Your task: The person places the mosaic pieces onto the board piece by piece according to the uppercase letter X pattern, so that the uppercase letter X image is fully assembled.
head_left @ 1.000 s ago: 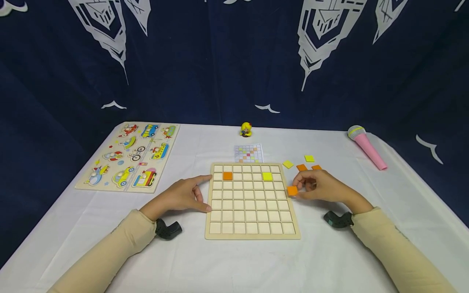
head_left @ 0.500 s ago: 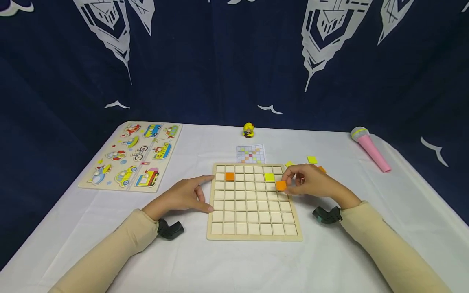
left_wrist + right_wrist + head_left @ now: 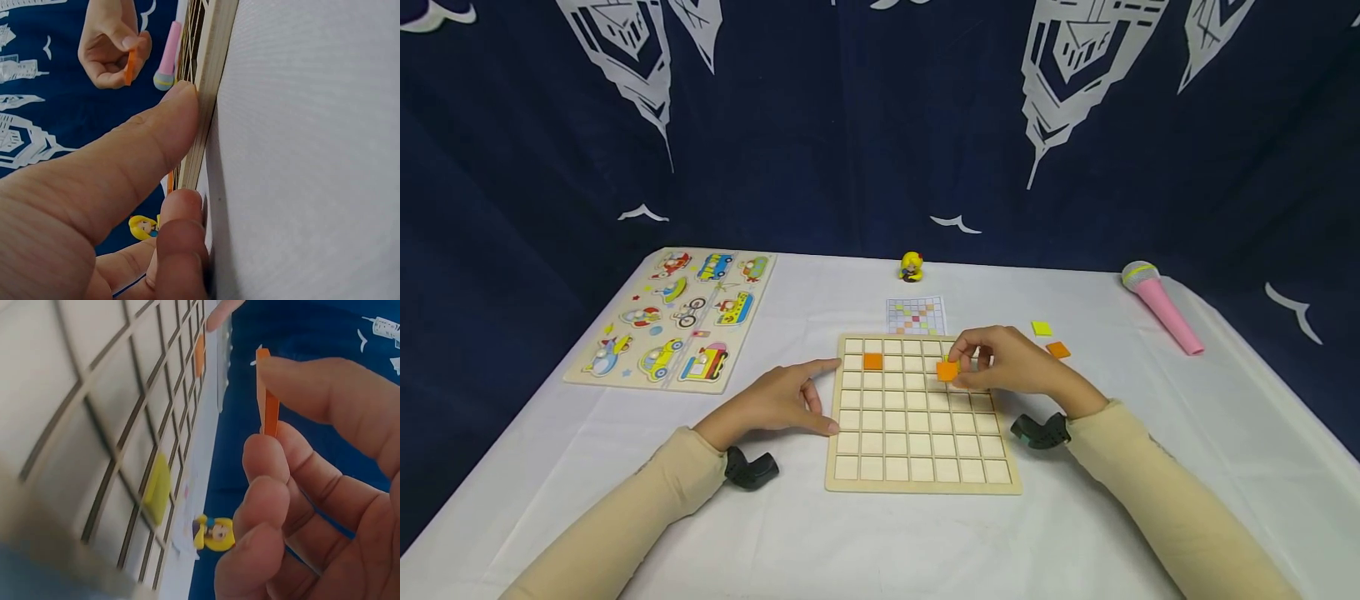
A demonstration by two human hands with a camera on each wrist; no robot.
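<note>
A wooden grid board (image 3: 917,433) lies on the white tablecloth. My right hand (image 3: 972,363) pinches an orange tile (image 3: 947,371) just above the board's upper right cells; the right wrist view shows that tile (image 3: 269,394) edge-on between thumb and fingers. A second orange tile (image 3: 872,361) sits in the second row at the left. A yellow tile (image 3: 157,487) lies in a cell near my right hand, mostly hidden in the head view. My left hand (image 3: 805,398) rests against the board's left edge (image 3: 209,75), index finger and thumb straight.
Loose yellow (image 3: 1041,328) and orange (image 3: 1057,350) tiles lie right of the board. A pattern card (image 3: 915,316) and a yellow figurine (image 3: 911,267) sit behind it. A pink toy microphone (image 3: 1161,308) lies far right, a vehicle puzzle (image 3: 677,317) far left.
My right hand has carried the orange tile leftward, from beside the board's right edge to above its upper right cells. The left hand has stayed at the left edge.
</note>
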